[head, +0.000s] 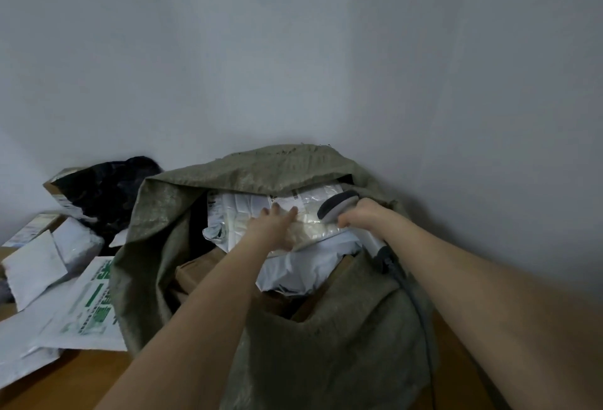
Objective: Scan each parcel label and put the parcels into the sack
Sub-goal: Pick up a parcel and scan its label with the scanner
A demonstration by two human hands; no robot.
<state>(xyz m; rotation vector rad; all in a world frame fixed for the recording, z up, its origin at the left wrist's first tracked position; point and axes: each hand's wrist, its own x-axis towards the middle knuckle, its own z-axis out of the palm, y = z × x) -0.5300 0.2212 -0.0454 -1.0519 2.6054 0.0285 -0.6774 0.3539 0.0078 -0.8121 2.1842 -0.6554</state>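
A green woven sack point(326, 344) stands open on the table against the wall, filled with parcels. On top lies a clear plastic parcel point(313, 228) with a white label point(287, 204). My left hand point(274, 225) reaches into the sack and rests flat on this parcel, fingers straight. My right hand point(362, 214) grips the handle of a white and grey barcode scanner point(339, 205), whose head points down at the parcel, where a bright patch of light shows. Beneath lie a white poly mailer point(303, 269) and brown cardboard boxes point(195, 274).
Left of the sack, several parcels lie on the wooden table point(75, 380): white poly mailers point(36, 266), a white bag with green print point(88, 305), a black plastic bag point(107, 191). The scanner's grey cable point(421, 311) runs down over the sack's right side. A plain wall stands behind.
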